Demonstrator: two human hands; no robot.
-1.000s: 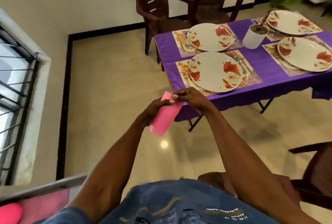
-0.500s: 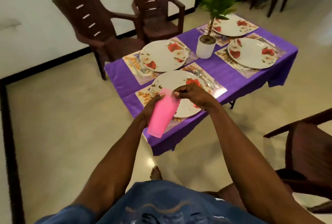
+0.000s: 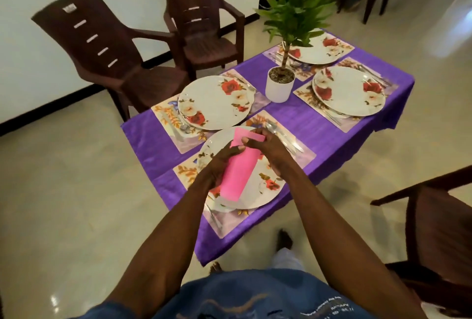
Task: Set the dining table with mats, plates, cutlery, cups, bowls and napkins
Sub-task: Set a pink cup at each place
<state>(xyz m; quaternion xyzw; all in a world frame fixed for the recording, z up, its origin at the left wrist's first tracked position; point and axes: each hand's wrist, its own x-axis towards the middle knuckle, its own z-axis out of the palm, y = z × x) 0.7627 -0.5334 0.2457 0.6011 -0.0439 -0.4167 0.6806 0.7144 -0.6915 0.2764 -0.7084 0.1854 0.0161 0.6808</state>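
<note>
Purple cloth covers the tabletop (image 3: 301, 119). Above the near plate (image 3: 258, 191), the left hand (image 3: 217, 165) grips the pink cups (image 3: 240, 168); right hand (image 3: 265, 143) fingers pinch the top rim. Better to pull one cup straight out and stand it beside this plate.

Both forearms reach forward over the near plate (image 3: 255, 191), the left hand (image 3: 217, 165) gripping the pink cup (image 3: 238, 173) while the right hand (image 3: 268, 147) pinches its rim.

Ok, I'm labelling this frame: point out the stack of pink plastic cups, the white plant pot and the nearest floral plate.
stack of pink plastic cups (image 3: 238, 173), head view, side wall
white plant pot (image 3: 278, 91), head view, front wall
nearest floral plate (image 3: 268, 191), head view, right rim
</note>
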